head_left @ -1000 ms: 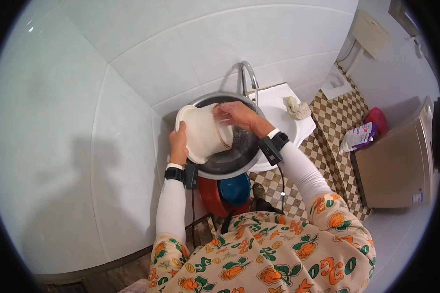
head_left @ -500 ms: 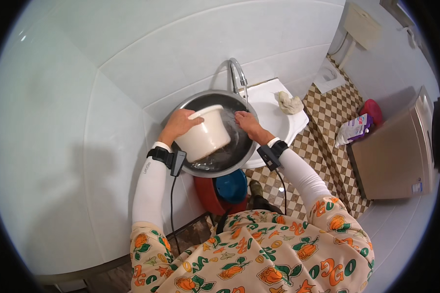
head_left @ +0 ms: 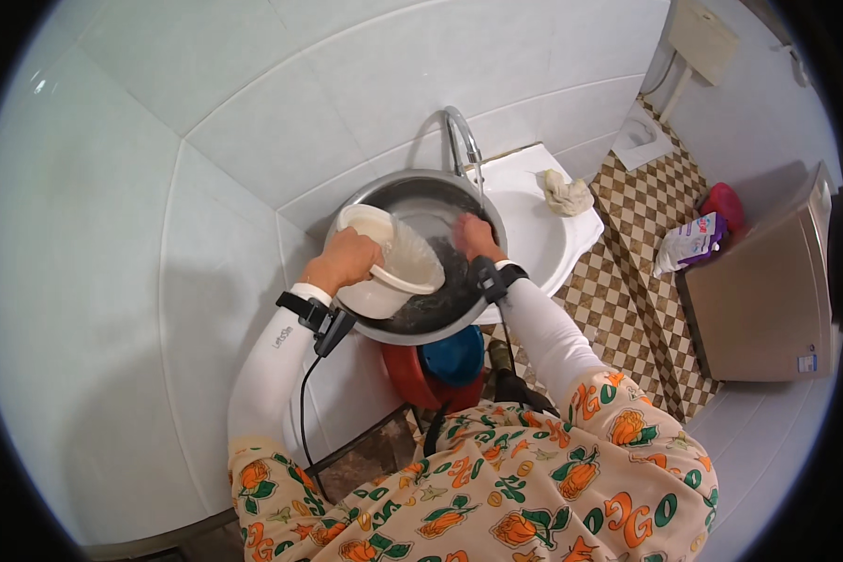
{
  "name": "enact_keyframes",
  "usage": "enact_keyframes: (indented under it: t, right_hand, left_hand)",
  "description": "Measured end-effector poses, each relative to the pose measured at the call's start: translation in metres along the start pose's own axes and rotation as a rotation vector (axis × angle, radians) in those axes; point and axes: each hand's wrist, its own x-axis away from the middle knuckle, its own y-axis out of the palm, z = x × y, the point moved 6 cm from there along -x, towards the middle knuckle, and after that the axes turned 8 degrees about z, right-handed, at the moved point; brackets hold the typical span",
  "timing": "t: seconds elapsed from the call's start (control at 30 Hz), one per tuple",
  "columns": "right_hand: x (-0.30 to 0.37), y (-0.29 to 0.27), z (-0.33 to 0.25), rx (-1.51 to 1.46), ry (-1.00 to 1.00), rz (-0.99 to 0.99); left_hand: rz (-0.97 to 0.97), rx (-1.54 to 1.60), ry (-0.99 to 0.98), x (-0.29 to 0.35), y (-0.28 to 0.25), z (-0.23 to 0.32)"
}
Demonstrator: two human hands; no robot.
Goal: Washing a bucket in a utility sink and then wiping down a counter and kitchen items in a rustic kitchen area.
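My left hand (head_left: 350,259) is closed on the rim of a white plastic tub (head_left: 373,299). The tub lies tilted in the left part of a large round metal basin (head_left: 489,304), its open mouth turned up and to the right. Inside the basin is water, dark against the metal. My right hand (head_left: 477,236) is at the basin's right side, beneath the curved chrome faucet (head_left: 461,125). A thin stream runs from that faucet. The right hand's fingers are blurred by motion, and I make out nothing held in them.
The basin rests on the left part of a white sink (head_left: 537,237), with a crumpled pale cloth (head_left: 568,194) on its far right edge. Below stand a red bucket (head_left: 406,371) and a blue bucket (head_left: 454,356). At right are a beige cabinet (head_left: 759,286) and a white-purple bag (head_left: 690,245).
The white tub has turned over from bottom toward me to mouth showing, still in my left hand. My right hand has shifted slightly within the basin, and its fingers have blurred.
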Motion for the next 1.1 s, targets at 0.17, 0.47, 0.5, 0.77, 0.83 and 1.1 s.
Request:
enact_keyframes:
  t: [0.17, 0.47, 0.5, 0.77, 0.83, 1.1]
  right_hand:
    - [0.157, 0.083, -0.241, -0.929, 0.757, -0.829]
    - [0.130, 0.060, -0.217, -0.582, 0.197, -0.894]
    - [0.105, 0.066, -0.175, -0.372, -0.121, -0.807]
    - [0.029, 0.091, -0.080, 0.401, -0.400, -0.269]
    - [0.022, 0.096, -0.086, 0.044, -0.330, -0.394]
    - [0.080, 0.127, -0.273, -0.886, 0.478, -0.753]
  left_hand:
    - [0.173, 0.066, -0.281, 0.086, 0.048, -0.036]
    - [0.449, 0.083, -0.204, 0.076, 0.015, -0.030]
    - [0.474, 0.141, -0.232, 0.073, 0.011, -0.028]
    - [0.695, 0.646, -0.573, 0.084, 0.040, -0.045]
    - [0.789, 0.872, -0.557, 0.075, 0.040, -0.050]
    - [1.058, 0.794, -0.650, 0.082, 0.067, -0.042]
